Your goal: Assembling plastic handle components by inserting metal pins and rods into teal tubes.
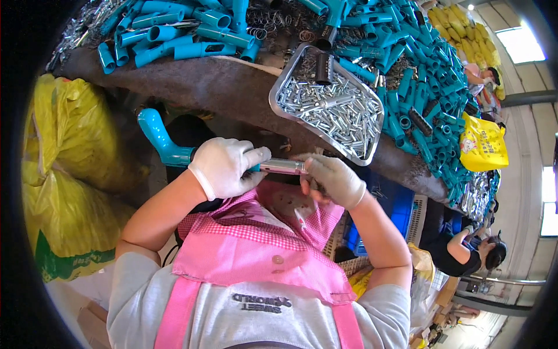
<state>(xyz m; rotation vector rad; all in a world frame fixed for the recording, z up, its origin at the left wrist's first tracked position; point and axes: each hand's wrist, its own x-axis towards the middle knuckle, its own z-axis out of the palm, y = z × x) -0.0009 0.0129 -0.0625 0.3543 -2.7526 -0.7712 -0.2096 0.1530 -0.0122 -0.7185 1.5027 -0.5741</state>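
In front of my apron I hold a teal pistol-shaped handle (163, 142) lengthwise between both hands. Its curved grip sticks out to the left. My left hand (224, 168), in a white glove, is closed around the handle's straight barrel. From that barrel a silver metal tube (283, 166) runs to the right. My right hand (336, 179), also gloved, has its fingers closed at the tube's far end, hiding whatever is there. Just beyond my right hand, a metal tray (278, 104) full of small silver pins (331, 110) rests on the bench.
Teal tubular parts (401, 35) and springs (270, 20) are heaped along the dark bench edge (174, 87). Yellow sacks (70, 174) stand at the left. A blue crate (389, 212) is below the bench on the right. Another person (465, 250) sits farther along the bench.
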